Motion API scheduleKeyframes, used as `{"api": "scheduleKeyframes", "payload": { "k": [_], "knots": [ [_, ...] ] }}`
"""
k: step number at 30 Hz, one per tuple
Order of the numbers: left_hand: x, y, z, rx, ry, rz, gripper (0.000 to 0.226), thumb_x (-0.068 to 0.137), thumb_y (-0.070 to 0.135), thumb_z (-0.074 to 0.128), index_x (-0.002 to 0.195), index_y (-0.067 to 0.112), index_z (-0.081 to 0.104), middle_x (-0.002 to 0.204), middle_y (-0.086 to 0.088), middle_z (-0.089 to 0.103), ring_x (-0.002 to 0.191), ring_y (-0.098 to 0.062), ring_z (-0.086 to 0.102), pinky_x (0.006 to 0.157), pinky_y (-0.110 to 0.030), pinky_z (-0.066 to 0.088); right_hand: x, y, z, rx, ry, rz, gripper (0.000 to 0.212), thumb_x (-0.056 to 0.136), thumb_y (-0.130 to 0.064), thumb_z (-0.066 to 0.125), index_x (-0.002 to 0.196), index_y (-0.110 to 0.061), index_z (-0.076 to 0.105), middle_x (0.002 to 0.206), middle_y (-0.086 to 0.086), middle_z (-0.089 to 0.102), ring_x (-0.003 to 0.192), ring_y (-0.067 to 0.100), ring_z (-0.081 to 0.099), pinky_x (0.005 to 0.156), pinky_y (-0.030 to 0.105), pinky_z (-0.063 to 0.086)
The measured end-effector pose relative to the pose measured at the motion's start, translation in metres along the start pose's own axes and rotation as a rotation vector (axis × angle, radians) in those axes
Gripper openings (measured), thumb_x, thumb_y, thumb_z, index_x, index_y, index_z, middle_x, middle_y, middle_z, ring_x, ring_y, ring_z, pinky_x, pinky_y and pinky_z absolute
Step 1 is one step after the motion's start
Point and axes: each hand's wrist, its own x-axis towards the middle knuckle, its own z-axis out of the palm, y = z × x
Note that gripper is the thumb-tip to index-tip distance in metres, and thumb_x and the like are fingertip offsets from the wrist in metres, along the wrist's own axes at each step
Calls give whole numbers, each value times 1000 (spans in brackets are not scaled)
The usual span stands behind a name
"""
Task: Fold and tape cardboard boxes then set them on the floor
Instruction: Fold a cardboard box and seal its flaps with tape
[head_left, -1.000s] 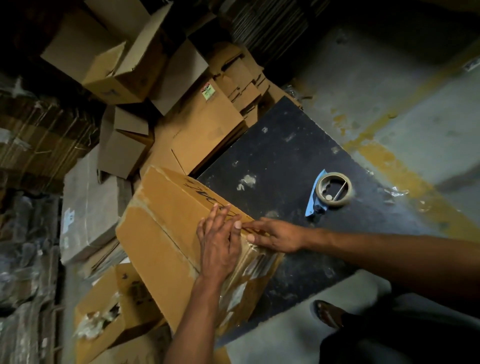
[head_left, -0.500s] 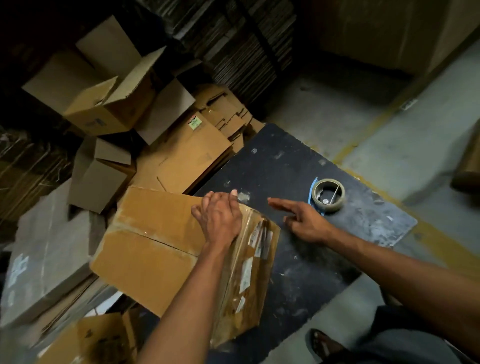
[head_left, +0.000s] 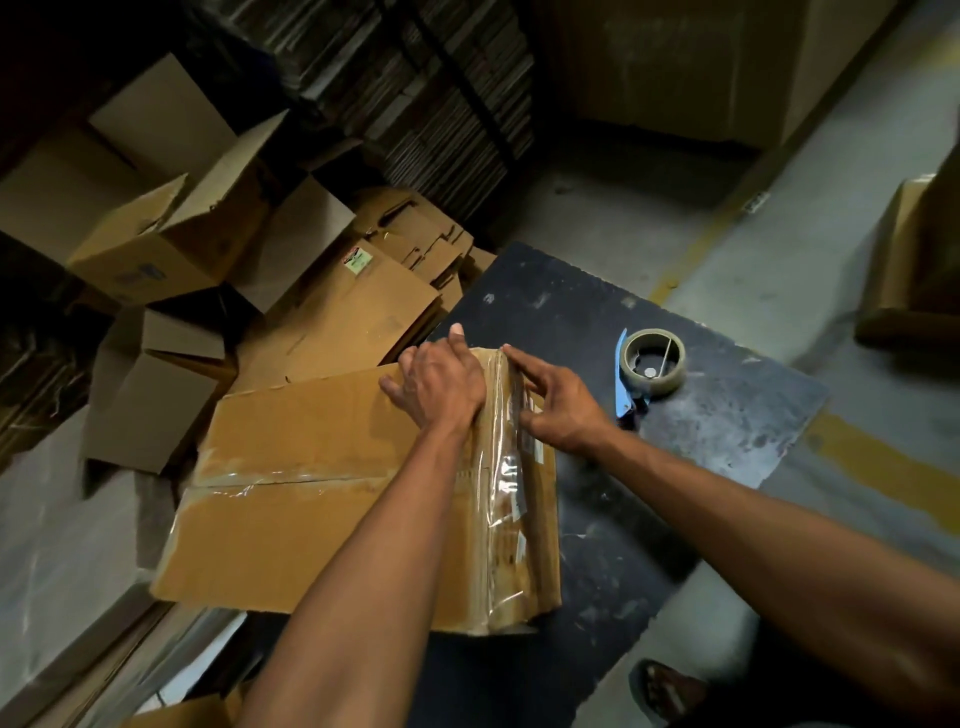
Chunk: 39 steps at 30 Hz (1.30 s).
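A brown cardboard box lies on the black table, with clear tape along its middle seam and over its right edge. My left hand rests flat on the box's top near the far right corner, fingers reaching over the far edge. My right hand presses on the taped right edge with straight fingers. A tape roll in a blue-handled dispenser sits on the table just right of my right hand.
Several open and flattened cardboard boxes are piled at the back left on the floor. A tall stack of flat cardboard stands behind. Another box sits at the right edge. My sandalled foot shows below the table.
The box has been turned so its taped seam faces up. My right hand came back from near the tape roll onto the box's right edge. My left hand stayed on the box.
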Motion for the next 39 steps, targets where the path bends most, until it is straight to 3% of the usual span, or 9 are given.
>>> {"api": "scheduleKeyframes", "payload": {
  "k": [4,9,14,18,21,27,33,36,39],
  "knots": [
    [2,1,1,6,-1,-2,67,109,56,16,98,20,71,115,-2,69,130,-22,48,118,-60,17,-14,-2,7,-70,-70,-52,103,84,-25,72,165,-26,8,171,-8,13,154,4,15,126,25,18],
    [5,3,2,19,-7,-9,69,109,56,16,98,18,73,113,-4,69,131,-23,48,119,-61,15,-21,-1,16,-171,-105,-119,110,89,-14,73,163,-17,-10,169,-5,-15,157,9,-7,129,34,6],
    [4,2,4,26,-4,-1,70,109,56,14,99,18,72,116,-3,69,132,-23,48,118,-62,16,-39,9,17,-203,-109,-153,99,89,-7,65,164,-16,1,171,-3,-6,158,8,-3,126,30,3],
    [4,2,5,29,-16,0,70,109,58,12,98,20,70,116,-3,68,132,-22,47,117,-62,18,-40,16,3,-202,60,-120,90,79,11,53,161,-22,31,165,-8,29,154,7,20,127,35,24],
    [5,2,6,38,-25,5,71,109,57,11,100,19,70,119,-3,68,134,-22,46,117,-63,17,-25,9,0,-154,68,-65,96,83,13,53,164,-23,15,169,-7,15,156,9,15,126,28,22],
    [4,3,6,62,-22,1,71,109,57,11,99,19,70,118,-3,68,133,-22,46,117,-62,17,-20,16,34,-243,12,-68,105,82,-1,64,165,-22,3,172,-4,-11,159,15,-6,127,54,15],
    [5,1,8,35,-21,3,71,108,59,11,97,20,70,116,-2,68,132,-20,46,117,-61,17,-34,-7,-6,32,261,-1,29,103,-30,59,131,-25,69,152,-9,51,134,4,46,110,47,48],
    [4,0,7,19,-29,15,68,109,57,12,100,21,69,119,-2,68,135,-21,44,119,-62,14,-9,-52,-29,186,250,37,36,97,-58,59,88,-29,78,98,-22,73,87,-4,66,80,30,57],
    [3,-1,4,24,-24,43,68,109,55,12,106,19,70,125,-4,67,137,-23,43,118,-61,15,30,-67,-39,49,63,68,51,82,-74,66,87,-26,82,90,-11,77,83,3,69,72,29,54]
  ]
}}
